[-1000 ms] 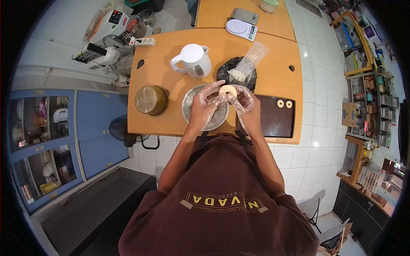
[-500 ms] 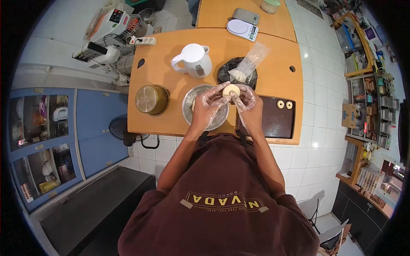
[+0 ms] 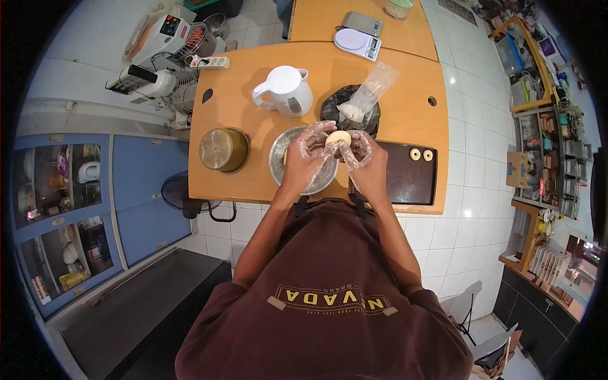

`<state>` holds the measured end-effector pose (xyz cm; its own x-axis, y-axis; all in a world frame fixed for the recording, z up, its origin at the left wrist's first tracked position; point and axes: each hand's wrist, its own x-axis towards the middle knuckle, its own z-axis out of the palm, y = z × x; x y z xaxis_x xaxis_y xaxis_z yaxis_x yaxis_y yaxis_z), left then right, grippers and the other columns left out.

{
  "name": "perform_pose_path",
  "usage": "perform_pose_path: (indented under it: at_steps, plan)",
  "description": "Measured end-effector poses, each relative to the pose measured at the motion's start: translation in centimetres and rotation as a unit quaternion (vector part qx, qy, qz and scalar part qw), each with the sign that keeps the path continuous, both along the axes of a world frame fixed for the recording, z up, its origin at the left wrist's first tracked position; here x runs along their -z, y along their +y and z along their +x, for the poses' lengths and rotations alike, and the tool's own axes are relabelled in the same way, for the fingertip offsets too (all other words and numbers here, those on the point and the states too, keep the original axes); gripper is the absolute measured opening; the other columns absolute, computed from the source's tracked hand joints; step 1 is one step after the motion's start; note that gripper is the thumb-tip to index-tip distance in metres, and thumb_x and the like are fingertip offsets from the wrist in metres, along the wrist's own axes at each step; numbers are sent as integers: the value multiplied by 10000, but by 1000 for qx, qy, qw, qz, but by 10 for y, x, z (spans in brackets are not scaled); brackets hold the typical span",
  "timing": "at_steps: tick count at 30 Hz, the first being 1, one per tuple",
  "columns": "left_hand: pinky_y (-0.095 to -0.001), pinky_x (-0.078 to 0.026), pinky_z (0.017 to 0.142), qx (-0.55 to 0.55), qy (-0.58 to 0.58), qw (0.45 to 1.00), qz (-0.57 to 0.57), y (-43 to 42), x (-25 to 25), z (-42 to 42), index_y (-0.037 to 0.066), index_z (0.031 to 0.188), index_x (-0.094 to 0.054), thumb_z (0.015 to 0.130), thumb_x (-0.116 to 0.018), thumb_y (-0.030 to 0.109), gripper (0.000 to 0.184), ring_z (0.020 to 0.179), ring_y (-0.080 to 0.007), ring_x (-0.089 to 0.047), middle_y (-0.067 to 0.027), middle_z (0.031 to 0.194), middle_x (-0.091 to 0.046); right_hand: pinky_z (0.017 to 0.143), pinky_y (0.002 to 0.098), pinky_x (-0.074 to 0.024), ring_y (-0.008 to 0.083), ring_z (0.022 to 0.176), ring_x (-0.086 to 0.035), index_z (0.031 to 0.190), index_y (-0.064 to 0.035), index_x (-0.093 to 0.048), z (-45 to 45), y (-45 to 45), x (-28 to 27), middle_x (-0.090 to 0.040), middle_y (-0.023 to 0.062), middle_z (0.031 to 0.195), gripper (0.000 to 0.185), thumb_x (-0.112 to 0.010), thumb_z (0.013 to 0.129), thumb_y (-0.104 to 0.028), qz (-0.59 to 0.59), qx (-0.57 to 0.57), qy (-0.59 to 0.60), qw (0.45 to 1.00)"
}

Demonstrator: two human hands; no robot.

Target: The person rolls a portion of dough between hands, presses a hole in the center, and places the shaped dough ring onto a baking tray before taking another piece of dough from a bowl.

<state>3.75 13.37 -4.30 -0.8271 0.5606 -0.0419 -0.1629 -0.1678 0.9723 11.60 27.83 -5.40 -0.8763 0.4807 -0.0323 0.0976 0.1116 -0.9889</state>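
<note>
Between the fingers of both hands is a small round piece of pale dough, held above the right side of a metal bowl. My left hand grips it from the left, and my right hand from the right, thumbs pressed at its near side. White flour coats the fingers of both hands. Part of the bowl's inside is hidden behind my left hand. To the right, a dark baking tray carries two small dough rings near its far right corner.
A clear plastic bag of white powder leans on a black plastic bag beyond the hands. A white electric kettle and an upturned metal pot stand left. A digital scale lies at the far side of the wooden table.
Both hands have come slightly nearer and to the left with the dough, and its face now looks more tilted. The things on the table stay in place.
</note>
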Motion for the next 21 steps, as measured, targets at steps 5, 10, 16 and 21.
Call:
perform_pose_path:
  at_steps: [5,10,16,21]
  plan:
    - [-323,-575,955,4,52,998,-33,0,-2,-4,-33,1353,-594,910,-709,-66,459,1067,-168,-677,-100,1263,-646,795,317,-579,187,896,-768,1117,32,-698,1,1,-9,-776,157,961,247,-750,884,-34,52,-19,-17,998]
    - [-320,-567,963,12,49,998,-42,3,1,-2,-25,1323,-621,919,-700,-57,412,1106,-176,-686,-111,1254,-671,795,310,-575,163,896,-755,1113,30,-697,-1,3,-12,-773,144,956,242,-749,884,-30,41,-9,13,999]
    - [-322,-564,956,27,74,992,-103,0,9,-3,-46,1286,-638,928,-697,-21,364,1144,-190,-687,-134,1242,-696,796,306,-576,134,885,-729,1130,32,-693,1,1,1,-766,122,974,247,-746,896,-22,3,36,10,999]
    - [-322,-564,947,31,117,984,-132,-1,8,-5,-41,1288,-638,951,-669,-18,339,1096,-177,-692,-136,1239,-685,845,281,-567,137,951,-702,1179,48,-645,2,2,1,-715,87,1090,220,-677,961,38,-47,13,52,997]
